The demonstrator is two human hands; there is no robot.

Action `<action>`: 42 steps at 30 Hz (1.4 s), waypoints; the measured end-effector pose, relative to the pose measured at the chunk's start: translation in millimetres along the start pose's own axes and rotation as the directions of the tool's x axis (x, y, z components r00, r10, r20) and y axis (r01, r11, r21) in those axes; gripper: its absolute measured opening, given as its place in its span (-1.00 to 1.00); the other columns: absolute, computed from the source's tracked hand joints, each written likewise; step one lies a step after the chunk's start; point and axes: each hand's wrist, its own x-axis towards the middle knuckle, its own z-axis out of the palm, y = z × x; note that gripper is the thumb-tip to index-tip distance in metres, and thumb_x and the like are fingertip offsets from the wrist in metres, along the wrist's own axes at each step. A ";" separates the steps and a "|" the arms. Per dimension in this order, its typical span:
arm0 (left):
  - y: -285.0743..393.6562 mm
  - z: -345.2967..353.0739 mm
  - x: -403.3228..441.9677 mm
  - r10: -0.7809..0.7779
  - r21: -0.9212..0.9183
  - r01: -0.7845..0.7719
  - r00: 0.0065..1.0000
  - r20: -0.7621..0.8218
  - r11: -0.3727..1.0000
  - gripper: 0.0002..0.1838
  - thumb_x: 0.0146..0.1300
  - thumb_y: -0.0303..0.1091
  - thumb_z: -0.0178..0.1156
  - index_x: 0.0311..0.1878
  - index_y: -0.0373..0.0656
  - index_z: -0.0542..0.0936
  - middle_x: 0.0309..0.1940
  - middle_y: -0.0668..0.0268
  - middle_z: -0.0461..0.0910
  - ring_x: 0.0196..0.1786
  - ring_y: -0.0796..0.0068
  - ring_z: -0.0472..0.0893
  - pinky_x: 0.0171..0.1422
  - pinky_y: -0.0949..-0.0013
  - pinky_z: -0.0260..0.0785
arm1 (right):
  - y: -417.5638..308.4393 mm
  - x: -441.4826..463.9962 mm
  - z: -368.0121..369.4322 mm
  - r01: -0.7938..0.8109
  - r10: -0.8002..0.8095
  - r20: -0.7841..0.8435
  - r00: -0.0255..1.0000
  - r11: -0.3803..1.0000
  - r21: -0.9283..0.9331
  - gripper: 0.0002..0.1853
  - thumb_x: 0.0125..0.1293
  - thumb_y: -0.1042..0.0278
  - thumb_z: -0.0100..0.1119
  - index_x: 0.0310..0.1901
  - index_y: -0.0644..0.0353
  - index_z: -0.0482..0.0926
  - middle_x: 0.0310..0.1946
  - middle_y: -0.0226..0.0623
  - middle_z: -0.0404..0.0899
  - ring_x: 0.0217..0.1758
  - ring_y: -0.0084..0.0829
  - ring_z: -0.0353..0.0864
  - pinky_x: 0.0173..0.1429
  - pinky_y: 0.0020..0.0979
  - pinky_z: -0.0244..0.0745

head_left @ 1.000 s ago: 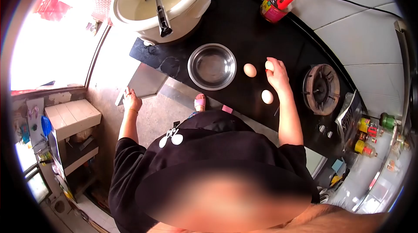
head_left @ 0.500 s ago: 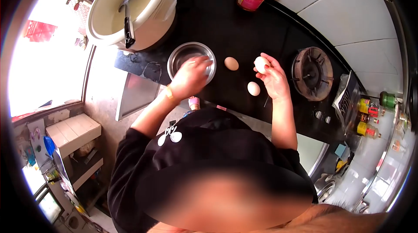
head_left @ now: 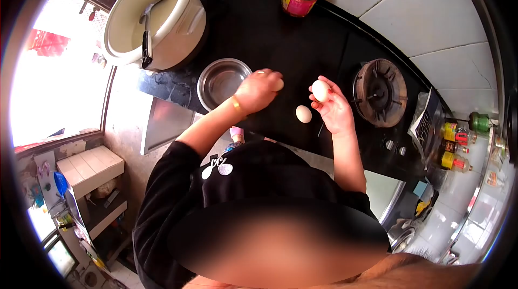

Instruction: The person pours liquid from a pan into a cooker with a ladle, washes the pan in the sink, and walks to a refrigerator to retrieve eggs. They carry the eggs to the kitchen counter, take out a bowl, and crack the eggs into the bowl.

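Observation:
My left hand (head_left: pixel 259 92) is closed around a light brown egg (head_left: pixel 278 85) just right of the steel bowl. Only part of that egg shows past the fingers. Between the thumb and fingers of my right hand (head_left: pixel 335 108) is a pale egg (head_left: pixel 321 91), raised over the black counter. A third, whitish egg (head_left: pixel 304 114) lies on the counter below and left of my right hand. The round steel bowl (head_left: pixel 203 90) stands behind my left wrist; nothing shows inside its visible part.
A large cream pot (head_left: pixel 189 30) holding a black-handled ladle (head_left: pixel 146 46) stands at upper left. Near the back wall is a jar of dark liquid (head_left: pixel 301 0) with a red handle. At right are a gas burner (head_left: pixel 380 93), control knobs (head_left: pixel 394 147) and bottles (head_left: pixel 453 160).
My left hand has moved right, from over the steel bowl to the brown egg on the counter, and closed on it. My right hand keeps its egg. The view has shifted slightly.

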 end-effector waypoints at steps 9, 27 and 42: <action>-65.3 -41.7 -122.7 -0.833 -0.721 0.470 0.479 -0.277 0.510 -0.60 0.14 -0.45 0.30 0.07 -0.21 0.49 -0.20 0.21 0.59 -0.17 0.44 0.58 -0.03 0.42 0.47 | 22.8 21.9 27.2 -0.185 0.168 0.105 0.980 0.965 0.185 -0.58 0.35 0.26 -0.06 0.20 0.19 0.41 -0.08 -0.03 0.58 -0.27 -0.33 0.61 -0.18 -0.40 0.52; -8.5 -45.8 -52.5 -0.707 -0.888 0.220 0.691 -0.151 0.404 -0.57 0.25 -0.43 0.24 0.17 -0.27 0.40 -0.07 0.24 0.53 -0.02 0.48 0.51 0.14 0.42 0.37 | 36.9 32.5 62.2 -0.007 0.015 0.075 0.997 0.995 -0.098 -0.56 0.31 0.44 0.08 0.22 0.21 0.32 -0.14 -0.24 0.50 -0.23 -0.46 0.57 -0.17 -0.48 0.48; -8.8 -2.6 -40.1 -0.590 -0.751 0.013 0.610 0.529 -0.661 -0.71 0.36 -0.26 0.12 0.02 -0.25 0.53 -0.05 0.16 0.58 0.01 0.27 0.55 0.21 0.23 0.38 | 49.8 47.1 90.6 0.584 -0.678 0.225 0.700 0.361 -0.727 -0.48 0.39 0.42 0.07 0.33 0.28 0.20 0.19 -0.09 0.25 0.18 -0.26 0.38 0.26 -0.33 0.32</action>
